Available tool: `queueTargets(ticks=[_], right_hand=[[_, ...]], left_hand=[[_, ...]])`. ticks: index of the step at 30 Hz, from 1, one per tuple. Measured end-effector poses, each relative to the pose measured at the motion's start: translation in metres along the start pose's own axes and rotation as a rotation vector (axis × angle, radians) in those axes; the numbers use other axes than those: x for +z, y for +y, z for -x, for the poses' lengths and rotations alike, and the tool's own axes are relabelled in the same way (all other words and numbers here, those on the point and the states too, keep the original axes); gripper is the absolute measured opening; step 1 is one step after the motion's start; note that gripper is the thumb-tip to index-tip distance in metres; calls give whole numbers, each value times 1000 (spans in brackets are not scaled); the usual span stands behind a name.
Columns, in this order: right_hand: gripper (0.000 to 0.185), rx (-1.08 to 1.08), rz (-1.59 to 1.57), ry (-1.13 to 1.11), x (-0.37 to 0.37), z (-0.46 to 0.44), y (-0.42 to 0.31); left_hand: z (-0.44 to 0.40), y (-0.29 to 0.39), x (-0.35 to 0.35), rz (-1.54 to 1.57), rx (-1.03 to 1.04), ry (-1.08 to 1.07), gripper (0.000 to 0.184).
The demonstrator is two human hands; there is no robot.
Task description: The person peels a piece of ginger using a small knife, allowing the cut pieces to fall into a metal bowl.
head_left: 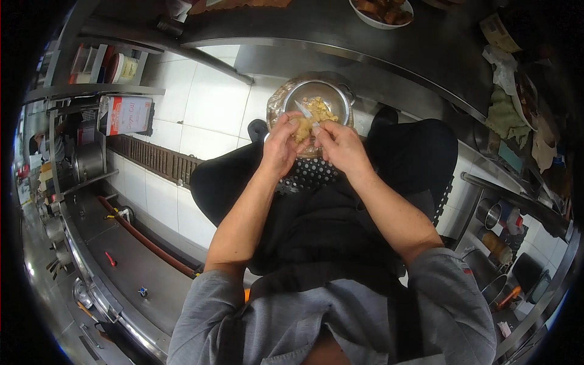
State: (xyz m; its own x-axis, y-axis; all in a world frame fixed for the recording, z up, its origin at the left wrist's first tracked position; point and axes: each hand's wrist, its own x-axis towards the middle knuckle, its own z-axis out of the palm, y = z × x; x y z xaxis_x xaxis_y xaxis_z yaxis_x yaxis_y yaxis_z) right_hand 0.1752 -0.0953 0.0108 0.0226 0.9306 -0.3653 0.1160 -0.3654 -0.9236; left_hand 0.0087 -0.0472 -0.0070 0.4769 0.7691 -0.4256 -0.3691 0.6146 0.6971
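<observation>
Pale pieces (329, 115) lie in the metal bowl (323, 90); the lump (302, 130) above its near edge, gripped by your left hand (281, 146), is not yet among them. Your right hand (342, 145) grips a small knife (303, 110). White floor tiles (216, 91) lie below; ahead, a dark counter (304, 27) carries a white bowl (381, 26).

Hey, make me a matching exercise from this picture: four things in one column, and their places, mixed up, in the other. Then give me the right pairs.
Things:
1. knife
2. yellow pieces
3. white bowl
4. grate

Places:
A. set in the floor
B. in the right hand
C. on the counter
D. in the metal bowl

Right pairs: 1-B, 2-D, 3-C, 4-A
</observation>
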Motion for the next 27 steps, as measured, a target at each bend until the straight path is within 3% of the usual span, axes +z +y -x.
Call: queueTargets(ticks=[5, 6, 7, 9, 11, 13, 21, 24, 25, 27], right_hand=[[25, 38, -207, 52, 13, -4, 14], [25, 38, -206, 51, 12, -5, 13], [24, 13, -132, 89, 11, -7, 12], [23, -12, -57, 129, 7, -11, 14], [28, -191, 182, 260, 1, -16, 23], [28, -231, 274, 272, -2, -12, 18], [28, -331, 185, 261, -1, 0, 9], [29, -416, 244, 275, -1, -3, 20], [29, -416, 244, 275, -2, -4, 22], [33, -212, 166, 228, -4, -5, 22]], left_hand=[[-4, -4, 12, -75, 87, 58, 29], [-8, -8, 10, -217, 154, 102, 28], [-12, -9, 8, -360, 221, 147, 28], [-17, -8, 3, -354, 213, 202, 29], [-18, -4, 0, -345, 205, 255, 30], [-15, 6, 1, -123, 94, 253, 29], [-9, 12, -7, 114, -54, 174, 30], [-7, 14, -8, 252, -81, 47, 30], [-6, 14, -6, 217, -56, 47, 32], [-6, 13, -1, 184, -30, 47, 34]])
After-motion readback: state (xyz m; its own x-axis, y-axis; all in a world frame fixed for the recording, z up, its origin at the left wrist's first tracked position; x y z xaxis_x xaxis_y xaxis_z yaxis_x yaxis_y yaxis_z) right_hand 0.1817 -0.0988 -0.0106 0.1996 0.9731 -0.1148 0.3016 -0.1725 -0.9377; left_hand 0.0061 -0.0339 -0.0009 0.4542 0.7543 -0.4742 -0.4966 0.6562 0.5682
